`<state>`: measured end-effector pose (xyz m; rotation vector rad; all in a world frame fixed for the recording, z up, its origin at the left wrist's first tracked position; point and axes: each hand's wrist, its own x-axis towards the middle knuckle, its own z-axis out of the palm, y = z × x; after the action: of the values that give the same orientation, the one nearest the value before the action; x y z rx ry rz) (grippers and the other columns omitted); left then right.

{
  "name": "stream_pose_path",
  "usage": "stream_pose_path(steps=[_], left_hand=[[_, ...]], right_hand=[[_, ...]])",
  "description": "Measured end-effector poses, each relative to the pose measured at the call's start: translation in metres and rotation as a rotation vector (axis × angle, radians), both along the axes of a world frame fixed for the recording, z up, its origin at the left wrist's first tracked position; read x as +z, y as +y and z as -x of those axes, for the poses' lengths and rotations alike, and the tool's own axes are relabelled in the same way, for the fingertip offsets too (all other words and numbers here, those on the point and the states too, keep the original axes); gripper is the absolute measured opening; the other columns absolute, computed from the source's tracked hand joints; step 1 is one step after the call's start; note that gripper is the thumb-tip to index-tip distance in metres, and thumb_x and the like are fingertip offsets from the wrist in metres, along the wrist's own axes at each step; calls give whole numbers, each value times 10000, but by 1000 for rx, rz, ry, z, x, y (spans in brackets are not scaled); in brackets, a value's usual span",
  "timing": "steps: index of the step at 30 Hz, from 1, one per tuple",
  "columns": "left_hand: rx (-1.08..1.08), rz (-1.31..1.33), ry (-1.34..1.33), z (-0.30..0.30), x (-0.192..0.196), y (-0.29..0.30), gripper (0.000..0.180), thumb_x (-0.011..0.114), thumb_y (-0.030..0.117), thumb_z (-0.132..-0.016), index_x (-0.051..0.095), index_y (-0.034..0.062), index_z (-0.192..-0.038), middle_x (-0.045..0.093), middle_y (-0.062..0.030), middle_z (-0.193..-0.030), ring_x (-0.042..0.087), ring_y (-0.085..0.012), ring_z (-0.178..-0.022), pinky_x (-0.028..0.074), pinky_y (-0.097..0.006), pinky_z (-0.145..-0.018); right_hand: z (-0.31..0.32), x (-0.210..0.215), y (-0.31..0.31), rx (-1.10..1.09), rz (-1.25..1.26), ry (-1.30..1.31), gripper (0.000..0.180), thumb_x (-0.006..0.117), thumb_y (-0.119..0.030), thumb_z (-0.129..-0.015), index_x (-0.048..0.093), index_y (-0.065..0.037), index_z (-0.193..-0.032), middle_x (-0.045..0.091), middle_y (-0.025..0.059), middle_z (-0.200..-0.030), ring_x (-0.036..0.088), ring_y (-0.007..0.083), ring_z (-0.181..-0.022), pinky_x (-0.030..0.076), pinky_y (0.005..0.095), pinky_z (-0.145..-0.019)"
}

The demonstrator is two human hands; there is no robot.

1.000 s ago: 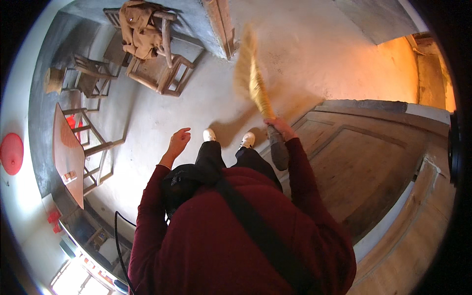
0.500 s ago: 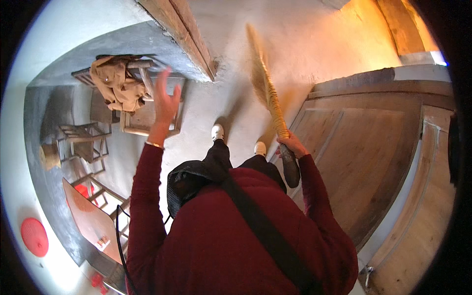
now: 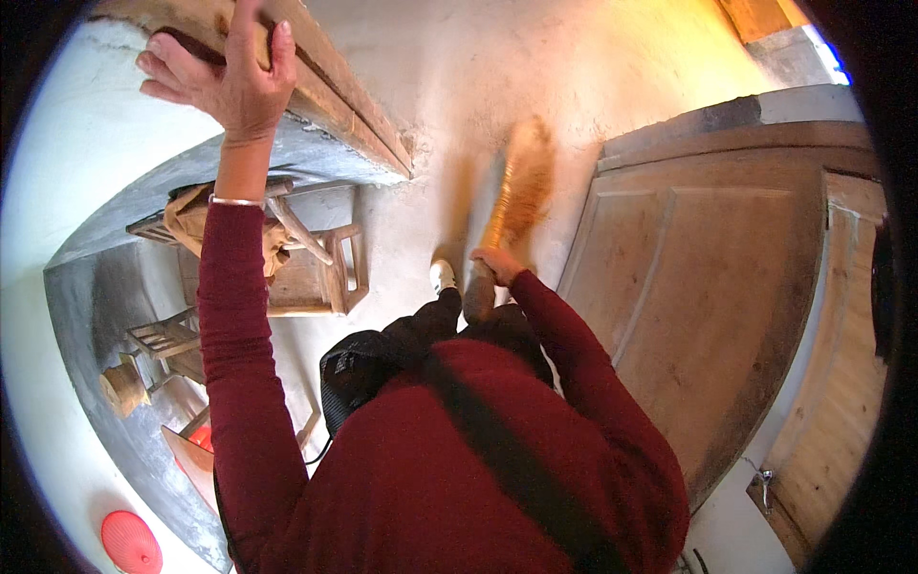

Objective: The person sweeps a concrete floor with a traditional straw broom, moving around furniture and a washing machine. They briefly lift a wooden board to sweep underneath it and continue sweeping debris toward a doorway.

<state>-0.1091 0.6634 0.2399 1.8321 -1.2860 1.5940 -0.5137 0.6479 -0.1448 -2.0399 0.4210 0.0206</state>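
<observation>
My right hand (image 3: 499, 263), in front of my body, is wrapped round a short straw broom (image 3: 501, 212). Yellow binding winds along the broom's stem. Its thick dark butt end points back toward my legs, and the blurred tan bristles fan out ahead, low over the pale floor. At the upper left, my left hand (image 3: 239, 84) is raised with fingers spread against a wooden door post (image 3: 320, 88). It holds nothing that I can make out; part of a finger is cut off by the upper edge.
On my right stands a large brown wooden door panel (image 3: 708, 277). To the left are a wooden chair (image 3: 330, 273) with a tan cloth (image 3: 186, 218) over it, and a small stool (image 3: 167, 335). A red round object (image 3: 132, 541) is at the lower left.
My left hand has moved up and left to the door post. My right hand has moved left and slightly up with the broom, whose bristles have swung to lean right.
</observation>
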Motion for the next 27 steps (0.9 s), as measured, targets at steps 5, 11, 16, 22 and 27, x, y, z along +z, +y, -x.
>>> stream_pose_path(steps=[5,11,16,22,27], left_hand=[[-70,-22,-36,-11,-13,-5,290,524,335,-816,600,324,-1096,-40,-221,-1428,-85,-397,-1310,-77,-604,-969],[-59,29,-49,-13,-19,-4,289,513,303,-801,604,377,-1065,21,-197,-1432,-9,-440,-1298,-35,-629,-952],[-109,35,-69,-12,-14,-11,274,499,302,-790,611,397,-1021,47,-171,-1438,11,-454,-1297,-74,-658,-930],[-88,68,-39,-11,-21,-10,269,515,293,-775,614,402,-1000,52,-194,-1435,-6,-462,-1297,-103,-638,-946],[-45,-56,-88,-12,-18,-3,229,499,251,-784,649,303,-948,-56,-276,-1411,-80,-396,-1319,-146,-579,-978]], right_hand=[[-69,2,-49,-83,-85,-241,144,575,-148,-770,534,-36,-851,575,88,-687,554,194,-533,469,300,-517],[-65,92,-82,-628,-1093,169,290,586,-134,-751,445,-27,-981,522,88,-640,551,200,-489,474,336,-463],[-9,119,-62,-786,-958,88,478,633,-68,-708,393,-59,-1121,507,79,-760,544,181,-557,494,331,-475],[1,70,-51,-907,-665,230,381,666,-66,-667,479,-26,-997,539,54,-720,522,164,-556,452,296,-502],[-95,29,-52,-722,-757,280,204,688,-87,-628,550,-38,-771,546,39,-623,527,152,-560,433,295,-481]])
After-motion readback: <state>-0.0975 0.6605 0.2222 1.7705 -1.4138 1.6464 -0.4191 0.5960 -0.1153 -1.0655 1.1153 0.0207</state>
